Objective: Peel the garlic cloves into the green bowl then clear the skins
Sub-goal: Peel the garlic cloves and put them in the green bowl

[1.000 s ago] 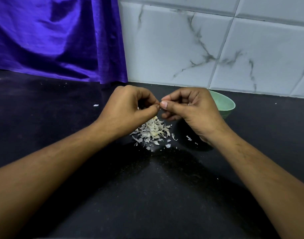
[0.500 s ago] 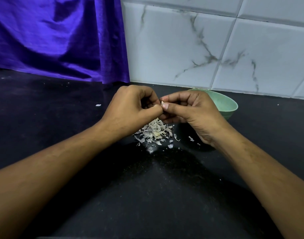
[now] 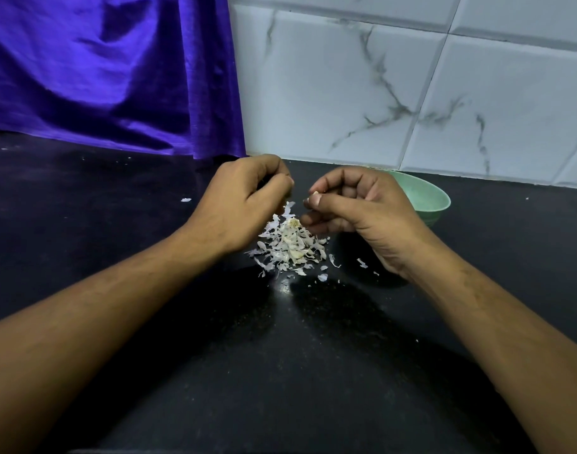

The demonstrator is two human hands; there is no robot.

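A heap of pale garlic skins [image 3: 290, 245] lies on the black counter [image 3: 280, 371], under and between my hands. My right hand [image 3: 356, 213] pinches a small garlic clove [image 3: 314, 193] between thumb and forefinger; only the clove's tip shows. My left hand [image 3: 244, 204] hovers just left of it with fingers curled, and a strip of skin [image 3: 288, 208] hangs at its fingertips over the heap. The green bowl [image 3: 428, 199] stands behind my right hand, which hides much of it, including the inside.
A purple cloth [image 3: 110, 70] hangs at the back left. White marbled wall tiles [image 3: 395, 86] run behind the counter. Stray skin flakes [image 3: 362, 263] lie to the right of the heap, and one flake [image 3: 186, 200] lies off to the left.
My hands were pressed together on the clove; now they have drawn apart. The clove stays in my right hand, and a strip of skin has come away at my left fingertips.
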